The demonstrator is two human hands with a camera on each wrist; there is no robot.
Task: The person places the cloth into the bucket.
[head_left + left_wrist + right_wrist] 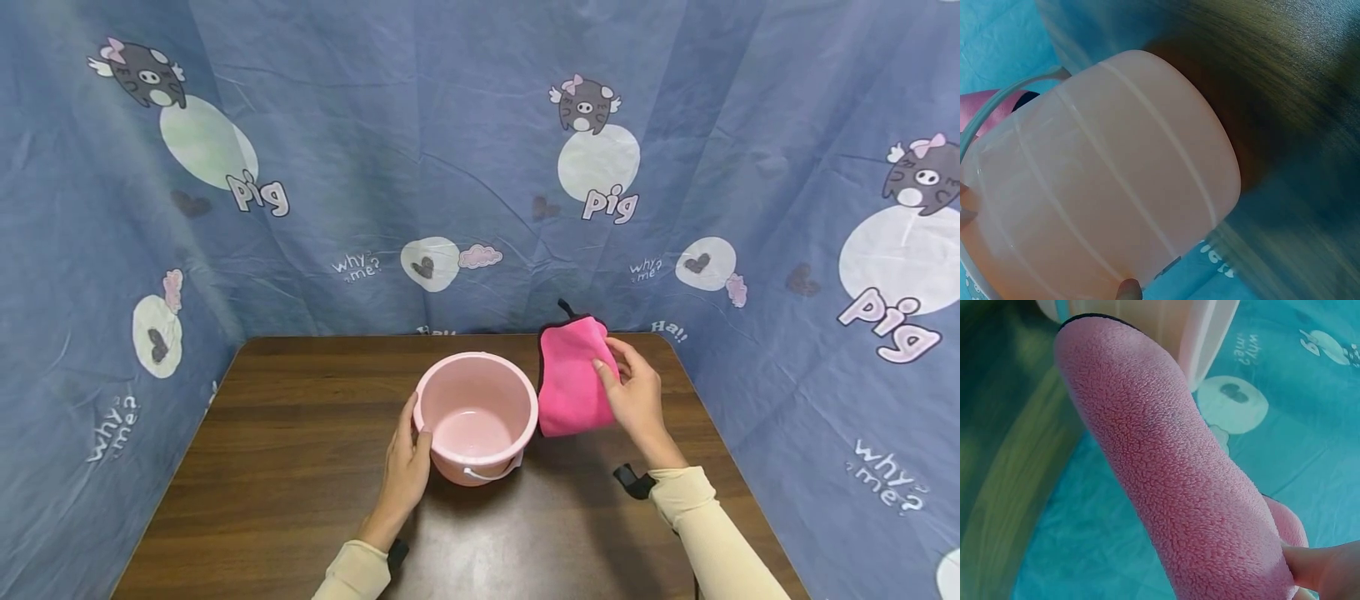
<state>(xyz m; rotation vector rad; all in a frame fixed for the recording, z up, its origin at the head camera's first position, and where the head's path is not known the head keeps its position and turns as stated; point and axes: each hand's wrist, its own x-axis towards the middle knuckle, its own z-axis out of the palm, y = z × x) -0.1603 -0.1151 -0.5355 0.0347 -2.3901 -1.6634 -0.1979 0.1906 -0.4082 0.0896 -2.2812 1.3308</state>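
A pale pink bucket [476, 475] with a white handle [492, 475] is at the middle of the table, its inside bare in the head view. My left hand [405, 467] holds its left side, thumb near the rim. One fingertip [1129, 289] shows against the ribbed wall in the left wrist view. Just right of the bucket hangs a bright pink cloth [573, 379] with dark edging and a black loop [566, 308]. Its right edge is pinched by my right hand [636, 396]. In the right wrist view the cloth [1166, 444] looks fleecy and folded over.
A brown wooden table [300, 467] lies under both hands. Blue printed curtain [450, 167] encloses its back and sides, close behind the cloth. Black straps [633, 482] sit at the wrists.
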